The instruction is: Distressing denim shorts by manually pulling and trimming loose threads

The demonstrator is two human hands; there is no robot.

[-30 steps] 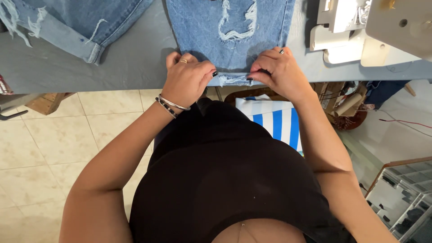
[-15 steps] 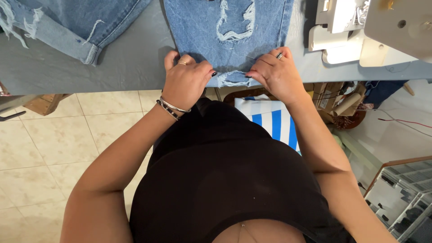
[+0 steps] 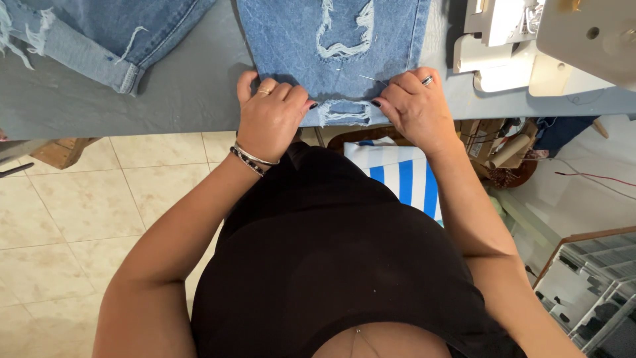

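A light blue ripped denim piece (image 3: 331, 40) lies on the grey table (image 3: 185, 99), its folded hem hanging at the near edge. My left hand (image 3: 268, 116) presses on the hem's left side, fingers curled over the fold, a ring and bracelets on it. On the hem's right side rests my right hand (image 3: 414, 106), pinching the fold near some pins stuck in the fabric. A frayed tear (image 3: 341, 30) runs up the middle of the denim.
A second denim leg with a frayed cuff (image 3: 86, 40) lies at the table's left. A white sewing machine (image 3: 550, 40) stands at the right. Below the table are a blue-and-white striped cushion (image 3: 401, 176), a basket of clutter (image 3: 503, 149) and beige floor tiles (image 3: 79, 219).
Both hands have shifted slightly along the hem while keeping hold of the fold. The denim has barely moved.
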